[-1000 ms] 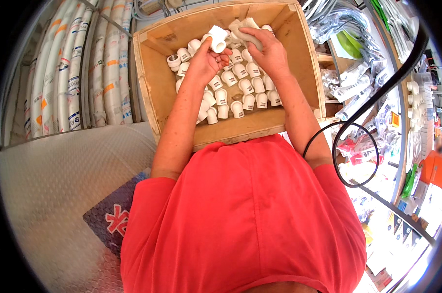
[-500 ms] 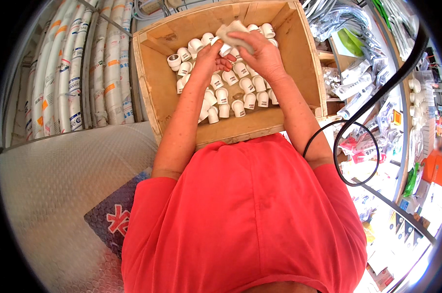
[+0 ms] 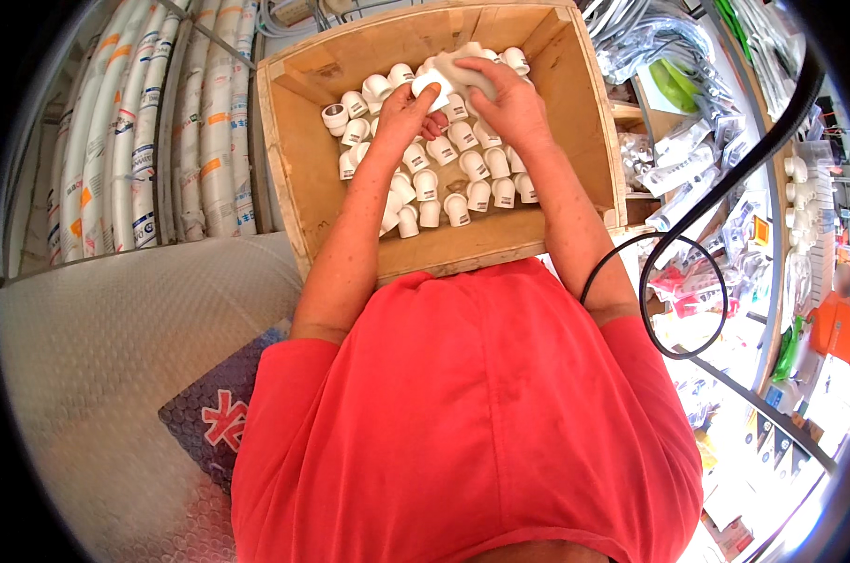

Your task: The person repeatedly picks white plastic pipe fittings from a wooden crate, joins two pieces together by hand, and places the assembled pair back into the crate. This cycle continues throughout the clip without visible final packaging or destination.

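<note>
Between its thumb and fingers my left hand (image 3: 408, 113) grips a white elbow pipe fitting (image 3: 432, 86). My right hand (image 3: 509, 98) is closed on a pale, off-white cloth (image 3: 464, 68), held close beside that fitting on its right. Both hands are over a wooden box (image 3: 298, 183). Inside it stand many more white elbow fittings (image 3: 427, 183), several with dark markings on the side, some partly hidden under my hands and forearms.
Wrapped white pipes (image 3: 144, 141) stand at the left. Bubble wrap (image 3: 97, 347) covers a surface at the lower left, beside a dark printed sheet (image 3: 209, 403). A black cable (image 3: 725, 188) loops by my right arm. Shelves of bagged parts (image 3: 688, 150) line the right.
The fitting in my left hand has turned, and its pale face shows more now. My right hand and the cloth have shifted slightly to the right, away from it.
</note>
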{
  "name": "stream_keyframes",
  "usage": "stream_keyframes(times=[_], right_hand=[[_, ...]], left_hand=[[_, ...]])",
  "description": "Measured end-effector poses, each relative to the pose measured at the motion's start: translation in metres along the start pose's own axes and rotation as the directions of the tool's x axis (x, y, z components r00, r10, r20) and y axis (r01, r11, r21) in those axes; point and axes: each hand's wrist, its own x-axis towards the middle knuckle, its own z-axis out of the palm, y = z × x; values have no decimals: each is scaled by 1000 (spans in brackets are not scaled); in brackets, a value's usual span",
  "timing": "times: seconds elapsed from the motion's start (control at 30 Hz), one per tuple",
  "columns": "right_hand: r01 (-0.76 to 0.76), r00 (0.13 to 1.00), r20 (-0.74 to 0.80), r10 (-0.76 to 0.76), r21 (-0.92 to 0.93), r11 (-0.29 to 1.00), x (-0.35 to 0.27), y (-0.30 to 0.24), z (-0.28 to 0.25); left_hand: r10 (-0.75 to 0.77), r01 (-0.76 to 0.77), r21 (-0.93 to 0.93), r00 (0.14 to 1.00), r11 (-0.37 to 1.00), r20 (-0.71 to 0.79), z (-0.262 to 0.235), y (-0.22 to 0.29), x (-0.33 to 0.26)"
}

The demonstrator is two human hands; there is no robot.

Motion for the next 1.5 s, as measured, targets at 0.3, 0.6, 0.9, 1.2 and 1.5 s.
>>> stream_keyframes(times=[0.3,0.6,0.9,1.2,1.5], right_hand=[[61,998,-6,-61,111,992,0,-12,-4],[-33,995,-87,42,101,994,8,4,-6],[-22,998,-51,25,53,998,6,18,-2],[98,982,138,-126,195,976,1,-2,6],[155,988,-20,-154,192,969,4,-11,2]], left_hand=[[4,-5,-32,1000,999,-23,3,1,-4],[-33,32,-79,999,996,-18,0,7,-6],[-55,75,-263,995,962,83,-5,4,-5],[-105,163,-490,984,856,143,-16,-1,0],[-46,137,-562,984,816,173,-18,-2,1]])
